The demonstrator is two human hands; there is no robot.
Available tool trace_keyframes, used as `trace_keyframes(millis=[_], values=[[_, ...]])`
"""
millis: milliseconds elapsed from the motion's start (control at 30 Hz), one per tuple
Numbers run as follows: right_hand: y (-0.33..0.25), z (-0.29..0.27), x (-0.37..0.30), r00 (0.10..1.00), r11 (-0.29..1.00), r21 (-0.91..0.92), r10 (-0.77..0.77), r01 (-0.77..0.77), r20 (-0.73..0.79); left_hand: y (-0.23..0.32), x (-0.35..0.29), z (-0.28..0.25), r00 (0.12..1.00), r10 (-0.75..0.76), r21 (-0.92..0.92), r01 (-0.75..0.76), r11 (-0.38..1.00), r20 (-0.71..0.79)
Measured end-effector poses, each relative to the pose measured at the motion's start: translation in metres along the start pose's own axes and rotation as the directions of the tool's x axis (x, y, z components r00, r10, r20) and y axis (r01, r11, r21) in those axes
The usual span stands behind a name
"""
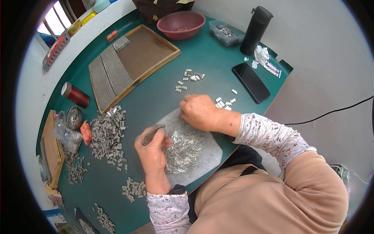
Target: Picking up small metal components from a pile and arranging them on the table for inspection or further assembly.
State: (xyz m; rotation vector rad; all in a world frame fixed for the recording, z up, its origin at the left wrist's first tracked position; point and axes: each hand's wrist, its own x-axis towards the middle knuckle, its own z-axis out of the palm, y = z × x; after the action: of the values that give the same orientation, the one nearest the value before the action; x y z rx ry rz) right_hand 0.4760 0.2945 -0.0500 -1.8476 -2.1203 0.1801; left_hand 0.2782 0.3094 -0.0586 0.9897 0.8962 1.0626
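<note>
Silvery metal pins lie heaped on a pale grey sheet at the near edge of a green tabletop, between a worker's two bare hands. The left hand is curled closed around a dark grey, oval-faced piece beside the heap. Fingertips of the right hand are drawn together over the sheet's far side; whether they pinch anything cannot be told. Toothed metal links are piled to the left, near a wood-framed tray; a black smartphone lies at right.
</note>
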Motion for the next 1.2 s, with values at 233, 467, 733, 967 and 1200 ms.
trace_keyframes(millis=[233, 467, 733, 967, 1200], values=[[-0.003, 0.003, 0.001, 0.972, 0.965, 0.186, -0.149, 0.183, -0.182, -0.002, -0.001, 0.002, 1.000, 0.022, 0.029, -0.022, 0.999, 0.006], [-0.022, -0.005, -0.004, 0.989, 0.705, 0.695, -0.065, 0.141, -0.134, -0.004, -0.001, 0.002, 0.999, 0.003, 0.014, -0.004, 1.000, 0.041], [-0.034, 0.000, -0.010, 0.974, 0.720, 0.675, -0.007, 0.162, -0.227, -0.002, -0.003, 0.004, 0.994, 0.061, 0.057, -0.066, 0.996, 0.089], [-0.032, 0.004, -0.015, 0.985, 0.530, 0.845, 0.093, 0.073, -0.143, -0.002, -0.003, 0.005, 0.995, 0.051, 0.046, -0.055, 0.997, 0.087], [-0.006, -0.003, -0.010, 0.970, 0.887, 0.432, -0.061, 0.161, -0.235, 0.005, -0.006, 0.002, 1.000, -0.014, 0.028, 0.013, 1.000, 0.024]])
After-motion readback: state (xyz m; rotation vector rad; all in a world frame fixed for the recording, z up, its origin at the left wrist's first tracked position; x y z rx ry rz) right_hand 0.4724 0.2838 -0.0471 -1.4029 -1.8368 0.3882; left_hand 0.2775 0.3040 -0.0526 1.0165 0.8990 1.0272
